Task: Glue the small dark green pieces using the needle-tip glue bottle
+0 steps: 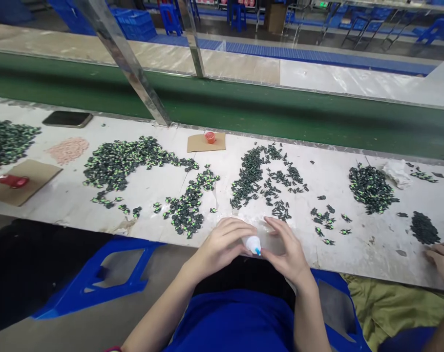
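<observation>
A small white bottle (251, 242) with a blue tip lies at the table's near edge, its tip toward me. My left hand (223, 242) is closed around it from the left. On the other side, my right hand (288, 250) has its fingers apart, the thumb close to the blue tip; whether it touches cannot be made out. Just beyond my hands is a loose pile of small dark green parts (250, 172). Left of it lies a heap of dark parts with bright green bits (188, 212). Several similar pieces (327, 221) are scattered to the right.
A red pot (210, 137) sits on cardboard (196, 143) at the back. Farther left are another dark-green heap (122, 161), pink pieces (68, 149) and a phone (68, 119). A metal post (134, 73) rises behind. At right, another person's hand (443, 261) is beside a black pile (424, 228).
</observation>
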